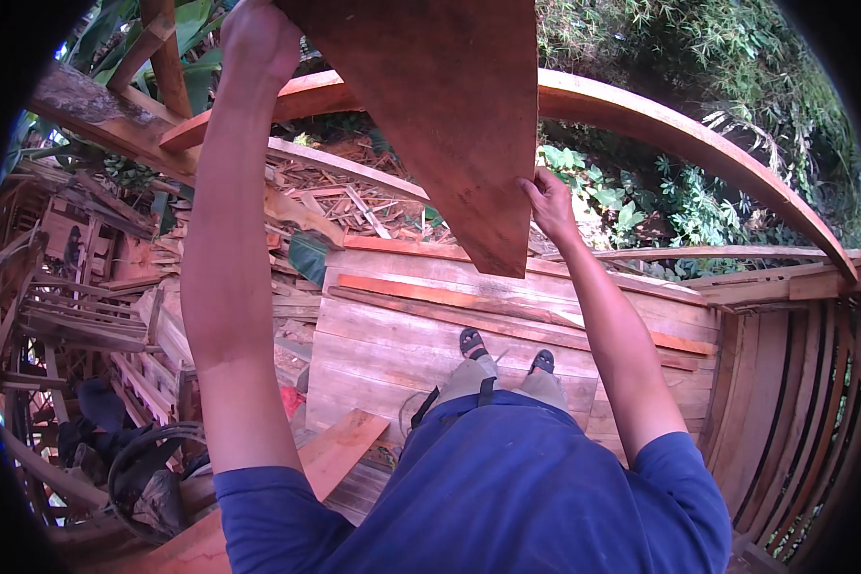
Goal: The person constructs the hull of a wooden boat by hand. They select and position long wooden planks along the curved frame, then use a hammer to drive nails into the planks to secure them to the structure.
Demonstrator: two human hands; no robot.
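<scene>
A wide reddish-brown wooden plank (450,105) is raised in front of me, its lower corner pointing down. My left hand (256,38) grips its upper left edge, high near the top of the view. My right hand (547,201) clasps the plank's right edge lower down. I stand on a platform of pale stacked boards (392,335), my sandalled feet (503,350) visible below my blue shirt.
A curved reddish beam (698,143) arcs across behind the plank. Scrap wood and shavings (344,196) lie beyond the boards. Wooden frames and slats (67,306) pile up at left, a dark coiled hose (143,459) at lower left, a slatted wall (794,402) at right, greenery behind.
</scene>
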